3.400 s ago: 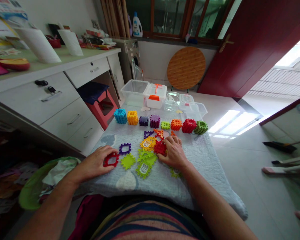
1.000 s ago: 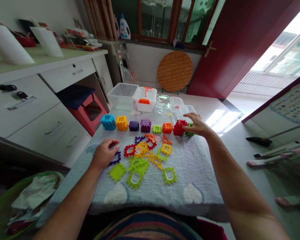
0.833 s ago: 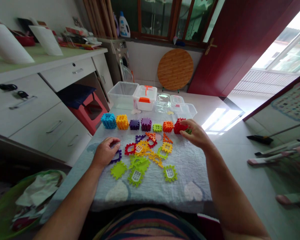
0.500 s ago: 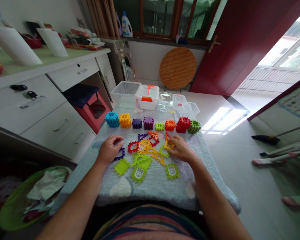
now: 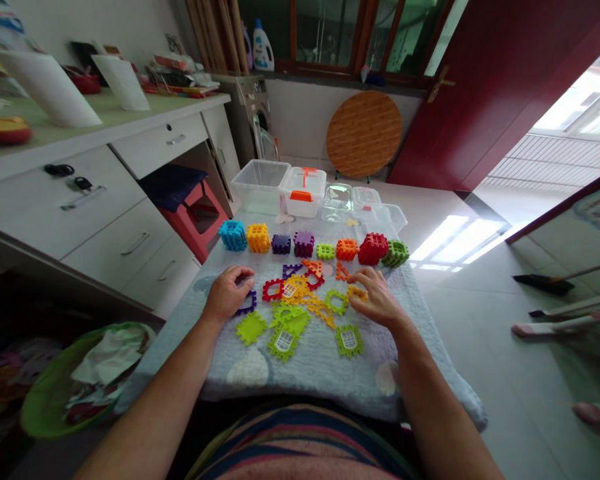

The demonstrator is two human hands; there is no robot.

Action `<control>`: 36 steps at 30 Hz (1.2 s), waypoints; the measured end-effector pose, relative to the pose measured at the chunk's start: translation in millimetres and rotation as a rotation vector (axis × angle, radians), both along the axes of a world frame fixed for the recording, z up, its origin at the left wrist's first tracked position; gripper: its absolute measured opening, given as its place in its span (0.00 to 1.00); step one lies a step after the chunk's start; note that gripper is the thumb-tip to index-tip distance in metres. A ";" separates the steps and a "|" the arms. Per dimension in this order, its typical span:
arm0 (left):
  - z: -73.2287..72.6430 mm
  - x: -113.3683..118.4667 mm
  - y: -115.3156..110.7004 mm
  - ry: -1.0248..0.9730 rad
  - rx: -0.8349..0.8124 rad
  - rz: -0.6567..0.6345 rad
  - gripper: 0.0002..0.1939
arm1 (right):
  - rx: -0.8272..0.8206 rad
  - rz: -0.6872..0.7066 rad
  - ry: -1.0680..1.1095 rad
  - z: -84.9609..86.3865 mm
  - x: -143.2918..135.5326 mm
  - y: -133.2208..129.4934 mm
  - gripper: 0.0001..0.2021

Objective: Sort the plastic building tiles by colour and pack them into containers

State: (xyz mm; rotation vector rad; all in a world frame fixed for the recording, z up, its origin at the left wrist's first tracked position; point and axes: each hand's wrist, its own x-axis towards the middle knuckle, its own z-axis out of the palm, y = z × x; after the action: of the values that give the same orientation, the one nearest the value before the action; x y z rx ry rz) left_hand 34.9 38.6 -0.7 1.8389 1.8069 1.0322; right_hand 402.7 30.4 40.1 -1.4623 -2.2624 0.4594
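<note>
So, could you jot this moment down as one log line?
left hand: partly covering purple frame; right hand: holding yellow piece; between hands: loose coloured pieces; beyond: coloured stacks, then clear containers

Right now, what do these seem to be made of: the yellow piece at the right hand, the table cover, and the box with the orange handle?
Yellow piece at the right hand: likely plastic, from its bright colour and toothed edges; finish too small to judge.
Table cover: matt cloth; it wrinkles softly.
Box with the orange handle: probably plastic, smooth; its walls look translucent.
</note>
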 end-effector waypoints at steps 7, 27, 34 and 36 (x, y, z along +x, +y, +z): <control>-3.1 -1.1 0.6 -0.020 -0.004 0.003 0.14 | 0.002 0.247 -0.119 15.3 -85.2 0.5 0.10; -1.8 -2.0 -0.1 0.011 0.004 -0.001 0.12 | 0.145 -0.215 0.034 -3.4 -71.9 2.0 0.03; -0.6 -0.9 -0.3 -0.004 0.008 0.002 0.12 | 0.035 -0.139 -0.078 -6.2 -50.8 -2.4 0.14; -1.0 -1.1 -0.3 -0.003 0.014 0.001 0.12 | 0.019 -0.129 -0.118 -6.1 -55.0 -2.3 0.15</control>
State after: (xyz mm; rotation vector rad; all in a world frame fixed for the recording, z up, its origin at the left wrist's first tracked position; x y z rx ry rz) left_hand 33.7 38.3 -1.7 1.8433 1.8039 1.0499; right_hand 347.7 28.2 34.0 -1.6535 -2.2370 0.3196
